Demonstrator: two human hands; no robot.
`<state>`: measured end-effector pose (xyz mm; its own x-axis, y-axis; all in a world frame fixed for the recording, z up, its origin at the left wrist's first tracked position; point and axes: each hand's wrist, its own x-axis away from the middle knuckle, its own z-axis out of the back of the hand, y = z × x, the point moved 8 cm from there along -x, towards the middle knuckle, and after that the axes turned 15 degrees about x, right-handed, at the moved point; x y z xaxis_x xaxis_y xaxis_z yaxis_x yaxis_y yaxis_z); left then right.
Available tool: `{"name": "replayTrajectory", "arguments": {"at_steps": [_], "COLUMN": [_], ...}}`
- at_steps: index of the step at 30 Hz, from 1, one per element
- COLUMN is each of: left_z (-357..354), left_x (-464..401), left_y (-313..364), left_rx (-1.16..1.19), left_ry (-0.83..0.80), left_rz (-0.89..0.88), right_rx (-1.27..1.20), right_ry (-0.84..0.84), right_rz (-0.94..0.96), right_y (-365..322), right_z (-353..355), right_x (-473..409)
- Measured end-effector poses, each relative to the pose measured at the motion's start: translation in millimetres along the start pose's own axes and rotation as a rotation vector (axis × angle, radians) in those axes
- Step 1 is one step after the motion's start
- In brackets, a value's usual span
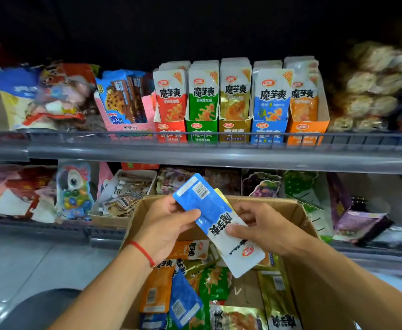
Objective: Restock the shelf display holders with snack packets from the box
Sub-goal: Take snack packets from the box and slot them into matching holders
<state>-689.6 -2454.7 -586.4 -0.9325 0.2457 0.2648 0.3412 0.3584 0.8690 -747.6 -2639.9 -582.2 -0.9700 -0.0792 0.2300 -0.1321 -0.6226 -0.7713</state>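
Head view: we hold blue snack packets (215, 222) above the open box (300, 236), below the shelf rail (219, 153). Left hand (169, 225) and right hand (259, 228) fingers pinch them; barcode back faces up.

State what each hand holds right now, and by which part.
Both hands share a blue snack packet over the box: the left hand grips its upper barcode end, the right hand pinches its lower white half. A yellow packet peeks out behind.
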Motion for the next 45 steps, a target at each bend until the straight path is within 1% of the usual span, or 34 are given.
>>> {"name": "replayTrajectory", "arguments": {"at_steps": [2,4,6,9,11,14,19,22,25,27,28,30,32,35,38,40,43,45], "left_z": [-3,-5,-6,-1,3,11,19,19,22,22,21,18,16,15,13,11,9,8], "left_x": [1,2,4,4,2,-2,0,3,2,1,1,2,2,3,4,5,6,7], "left_y": [5,7,7,10,14,20,35,41,43,47,48,49,48,48,51,53,56,57], "left_rx": [0.030,0.060,0.030,-0.048,-0.051,-0.024,0.013,-0.033,-0.068,-0.100,-0.112,-0.126,-0.158,-0.205,-0.239,-0.246,-0.245,-0.245], "left_ry": [0.003,-0.018,-0.043,-0.012,0.020,0.082,0.147,0.159,0.193,0.199,0.194,0.180,0.167,0.168,0.168,0.165,0.158,0.146], "left_rz": [-0.008,0.027,0.058,0.012,-0.021,-0.068,-0.159,-0.206,-0.242,-0.267,-0.276,-0.277,-0.273,-0.284,-0.294,-0.299,-0.301,-0.303], "right_rx": [-0.042,-0.066,-0.100,-0.172,-0.099,0.106,0.149,0.041,-0.033,-0.043,-0.008,0.068,0.116,0.261,0.373,0.362,0.325,0.345], "right_ry": [0.034,0.046,0.034,0.013,0.077,0.223,0.394,0.390,0.331,0.271,0.276,0.352,0.467,0.646,0.805,0.859,0.885,0.903], "right_rz": [-0.004,0.006,0.018,0.010,0.010,0.046,0.121,0.131,0.173,0.202,0.203,0.183,0.177,0.255,0.288,0.299,0.286,0.272], "right_y": [-1,-4,-6,-6,-3,-8,-15,-16,-23,-28,-30,-36,-49,-78,-99,-112,-129,-134], "right_z": [2,3,2,1,8,22,54,67,74,76,79,95,120,167,215,239,258,268], "right_x": [0,2,4,4,4,8,18,27,41,48,50,50,50,47,43,37,27,18]}}
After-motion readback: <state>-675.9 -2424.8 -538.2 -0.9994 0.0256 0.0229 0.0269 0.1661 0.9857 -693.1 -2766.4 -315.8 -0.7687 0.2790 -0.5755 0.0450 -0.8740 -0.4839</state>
